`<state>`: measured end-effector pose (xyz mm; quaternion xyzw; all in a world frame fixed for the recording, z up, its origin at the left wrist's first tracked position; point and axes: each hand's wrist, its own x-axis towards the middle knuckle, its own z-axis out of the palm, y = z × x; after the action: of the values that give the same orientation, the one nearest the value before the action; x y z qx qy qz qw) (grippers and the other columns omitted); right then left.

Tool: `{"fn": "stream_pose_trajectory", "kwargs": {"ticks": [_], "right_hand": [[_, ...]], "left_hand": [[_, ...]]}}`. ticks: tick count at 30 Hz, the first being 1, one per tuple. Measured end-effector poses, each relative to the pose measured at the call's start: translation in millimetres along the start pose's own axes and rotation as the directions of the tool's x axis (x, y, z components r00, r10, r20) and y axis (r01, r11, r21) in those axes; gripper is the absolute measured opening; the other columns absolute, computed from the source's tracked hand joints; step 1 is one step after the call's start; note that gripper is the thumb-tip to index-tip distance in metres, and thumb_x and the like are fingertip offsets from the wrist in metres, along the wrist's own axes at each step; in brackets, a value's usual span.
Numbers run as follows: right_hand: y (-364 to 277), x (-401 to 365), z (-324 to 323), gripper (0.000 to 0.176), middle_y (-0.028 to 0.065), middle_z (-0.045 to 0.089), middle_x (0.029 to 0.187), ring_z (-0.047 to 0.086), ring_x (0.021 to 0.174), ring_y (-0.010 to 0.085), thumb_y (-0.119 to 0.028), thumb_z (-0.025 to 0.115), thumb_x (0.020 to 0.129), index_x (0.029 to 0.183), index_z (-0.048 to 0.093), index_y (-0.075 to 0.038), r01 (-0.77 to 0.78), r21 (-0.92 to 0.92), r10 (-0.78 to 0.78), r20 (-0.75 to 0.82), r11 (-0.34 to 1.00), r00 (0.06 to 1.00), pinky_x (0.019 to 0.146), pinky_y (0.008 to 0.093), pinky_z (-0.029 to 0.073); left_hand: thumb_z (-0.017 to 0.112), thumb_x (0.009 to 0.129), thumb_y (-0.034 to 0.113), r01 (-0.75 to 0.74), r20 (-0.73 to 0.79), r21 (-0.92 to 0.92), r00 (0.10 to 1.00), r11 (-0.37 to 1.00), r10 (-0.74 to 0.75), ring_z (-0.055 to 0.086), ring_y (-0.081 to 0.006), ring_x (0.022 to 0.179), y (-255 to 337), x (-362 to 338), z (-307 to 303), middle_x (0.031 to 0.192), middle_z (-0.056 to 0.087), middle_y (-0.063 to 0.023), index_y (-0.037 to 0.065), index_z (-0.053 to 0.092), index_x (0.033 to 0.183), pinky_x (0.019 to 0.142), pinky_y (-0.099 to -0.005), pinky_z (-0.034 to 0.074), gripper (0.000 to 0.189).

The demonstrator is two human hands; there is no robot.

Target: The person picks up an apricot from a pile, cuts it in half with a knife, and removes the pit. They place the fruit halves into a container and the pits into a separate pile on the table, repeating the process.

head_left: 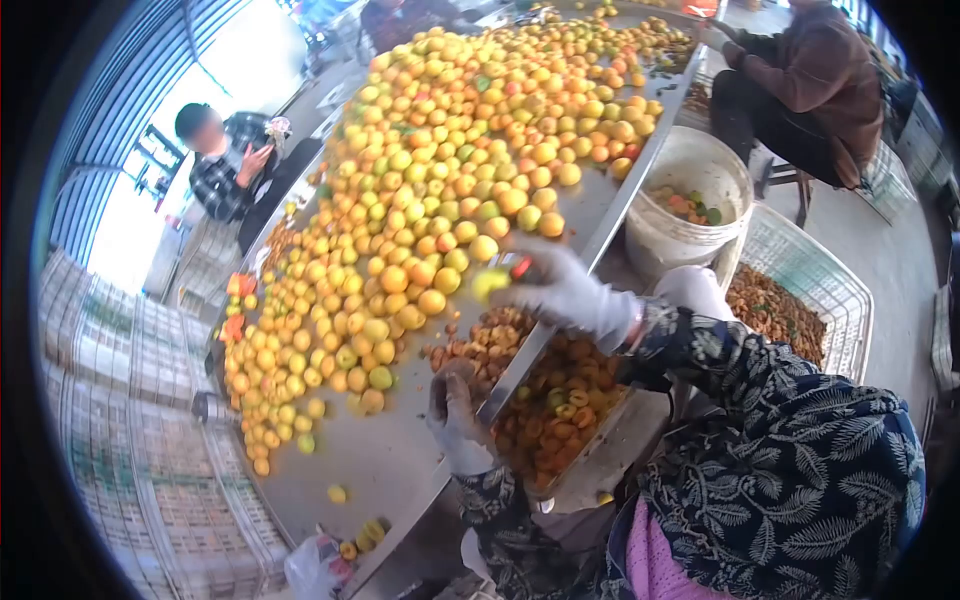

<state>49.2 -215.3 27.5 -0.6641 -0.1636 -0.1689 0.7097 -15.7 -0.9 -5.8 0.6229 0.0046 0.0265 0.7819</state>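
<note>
Yellow-orange apricots (pixel 440 190) lie heaped across the metal table (pixel 380 470). My right hand (pixel 575 290), in a pale glove, is over the table's near edge. Its fingers are closed on a yellow apricot (pixel 490 284), smeared by motion. A small red thing shows at those fingers; I cannot make out what it is. My left hand (pixel 460 425), in a glove with dark-stained fingers, is at the table edge with its fingers curled; whatever it holds is hidden. Beside it lies a pile of brown pits (pixel 490 350). Below the edge, a container holds split apricot pieces (pixel 565 420).
A white bucket (pixel 690 240) with some fruit stands right of the table. Behind it is a white basket (pixel 845 300) of brown pits. A person (pixel 815 90) sits at the right, another person (pixel 225 165) at the left. Crates (pixel 150 420) are stacked left; a plastic bag (pixel 315 568) lies at the near corner.
</note>
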Motion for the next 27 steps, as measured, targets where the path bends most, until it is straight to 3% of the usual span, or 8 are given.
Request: {"fn": "stream_pose_trajectory", "kwargs": {"ticks": [1, 5, 8, 10, 14, 21, 23, 27], "right_hand": [[-55, 0, -19, 0.052, 0.0042, 0.068, 0.101, 0.064, 0.089, 0.0102, -0.01, 0.076, 0.083, 0.129, 0.052, 0.0, -0.227, 0.049, 0.23, -0.082, 0.973, 0.97, 0.077, 0.024, 0.053], [-65, 15, -114, 0.04, 0.0039, 0.067, 0.104, 0.062, 0.087, 0.0096, -0.007, 0.073, 0.085, 0.121, 0.057, 0.0, 0.245, -0.177, -0.303, -0.543, 0.953, 0.783, 0.077, 0.0256, 0.052], [-35, 0, -200, 0.04, 0.0074, 0.069, 0.103, 0.066, 0.089, 0.0153, -0.012, 0.074, 0.084, 0.118, 0.058, 0.0, 0.091, -0.432, -0.367, -0.616, 0.897, 0.697, 0.077, 0.03, 0.052], [-6, -20, -242, 0.042, 0.0133, 0.069, 0.101, 0.067, 0.088, 0.0234, -0.021, 0.075, 0.084, 0.116, 0.059, 0.001, -0.512, -0.771, -0.153, -0.598, 0.379, 0.787, 0.078, 0.0341, 0.052], [16, -51, -250, 0.043, 0.0179, 0.068, 0.093, 0.065, 0.084, 0.0307, -0.033, 0.072, 0.084, 0.111, 0.062, -0.001, -0.502, -0.65, -0.078, -0.651, 0.571, 0.755, 0.076, 0.0377, 0.05], [8, 35, -163, 0.041, 0.0208, 0.068, 0.096, 0.066, 0.09, 0.0348, -0.031, 0.066, 0.089, 0.114, 0.06, 0.001, -0.189, -0.729, 0.063, -0.196, 0.658, 0.979, 0.078, 0.0389, 0.051], [-5, 60, -118, 0.037, 0.017, 0.07, 0.096, 0.068, 0.089, 0.0287, -0.026, 0.066, 0.091, 0.117, 0.06, 0.0, -0.161, -0.811, 0.276, 0.001, 0.563, 0.961, 0.078, 0.0368, 0.052], [-15, 61, -39, 0.042, 0.0186, 0.067, 0.091, 0.066, 0.088, 0.0375, -0.037, 0.065, 0.091, 0.115, 0.061, -0.004, -0.025, -0.797, 0.301, 0.198, 0.604, 0.933, 0.075, 0.0422, 0.051]], "left_hand": [[0.056, 0.098, 0.022, -0.102, 0.01, 0.27, 0.995, 0.957, 0.103, 0.063, -0.0167, 0.089, 1, -1, 1, 0.103, 0.066, -0.0091, 0.0, 0.061, 0.114, 0.079, -0.0306, 0.054, 0.028], [0.056, 0.097, 0.02, 0.1, -0.051, 0.161, 0.994, 0.982, -0.093, 0.063, -0.0152, 0.079, 21, -7, 19, 0.092, 0.067, -0.0082, 0.001, 0.064, 0.107, 0.073, -0.0287, 0.055, 0.023], [0.056, 0.097, 0.019, 0.054, -0.085, 0.169, 0.996, 0.984, -0.04, 0.062, -0.0138, 0.074, 10, -4, 21, 0.091, 0.067, -0.0085, 0.001, 0.063, 0.106, 0.067, -0.0273, 0.055, 0.021], [0.057, 0.097, 0.019, 0.021, -0.076, 0.18, 0.997, 0.983, -0.007, 0.061, -0.013, 0.074, 3, -2, 17, 0.09, 0.067, -0.0082, 0.001, 0.063, 0.104, 0.068, -0.0274, 0.054, 0.021], [0.057, 0.097, 0.018, -0.005, -0.09, 0.214, 0.996, 0.977, 0.025, 0.059, -0.0125, 0.074, -3, -1, 16, 0.088, 0.066, -0.0073, 0.001, 0.063, 0.103, 0.069, -0.0282, 0.054, 0.019], [0.06, 0.097, 0.019, 0.036, -0.05, 0.148, 0.998, 0.988, -0.028, 0.059, -0.0115, 0.075, 3, 3, 17, 0.089, 0.065, -0.0048, 0.003, 0.063, 0.102, 0.072, -0.0303, 0.054, 0.017], [0.059, 0.097, 0.015, 0.12, -0.045, 0.088, 0.992, 0.989, -0.117, 0.062, -0.0128, 0.082, 4, 7, 14, 0.094, 0.065, -0.0054, 0.001, 0.063, 0.104, 0.077, -0.0295, 0.054, 0.016], [0.058, 0.096, 0.01, 0.013, -0.114, 0.151, 0.993, 0.989, 0.005, 0.063, -0.0135, 0.087, -7, 11, -3, 0.096, 0.066, -0.006, -0.001, 0.063, 0.108, 0.079, -0.0277, 0.053, 0.017]]}}
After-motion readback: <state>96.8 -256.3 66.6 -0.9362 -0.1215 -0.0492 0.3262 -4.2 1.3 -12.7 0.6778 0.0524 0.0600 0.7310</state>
